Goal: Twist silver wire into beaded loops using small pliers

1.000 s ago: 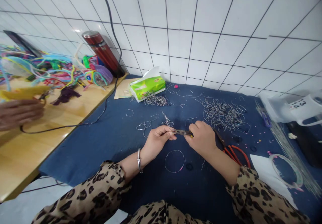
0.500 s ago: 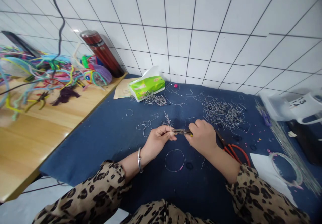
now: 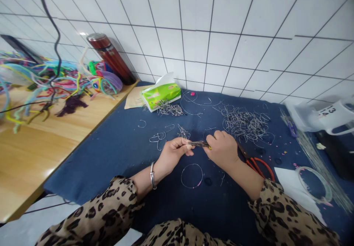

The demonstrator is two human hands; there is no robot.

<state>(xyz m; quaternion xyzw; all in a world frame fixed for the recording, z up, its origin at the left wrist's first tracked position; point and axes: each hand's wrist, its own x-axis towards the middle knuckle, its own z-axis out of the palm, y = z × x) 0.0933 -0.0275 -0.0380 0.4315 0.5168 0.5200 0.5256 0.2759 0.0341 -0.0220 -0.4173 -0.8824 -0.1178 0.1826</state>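
Observation:
My right hand (image 3: 223, 146) is closed around the handles of pliers (image 3: 198, 144), whose jaws point left. Their tips meet the fingers of my left hand (image 3: 177, 152), which pinches a bundle of thin wires (image 3: 183, 131) that fans up behind the fingers. What exactly lies between the jaws is too small to make out. Below the hands a thin wire ring (image 3: 182, 176) with a few pink beads rests on the blue cloth (image 3: 110, 153). Several bent wire pieces (image 3: 158, 138) lie to the left of my left hand.
A tangled wire heap (image 3: 246, 124) lies back right, near orange-handled scissors (image 3: 260, 167). At right are straight wires (image 3: 318, 157), a clear ring (image 3: 329, 190) and a white mug (image 3: 339, 117). Behind stand a green tissue pack (image 3: 163, 93) and a red flask (image 3: 113, 59); colourful pipe cleaners (image 3: 69, 80) lie left.
Both hands and the pliers stay almost where they were. The wires above my left hand have tilted slightly, and the hanging cable at left appears shifted to the left.

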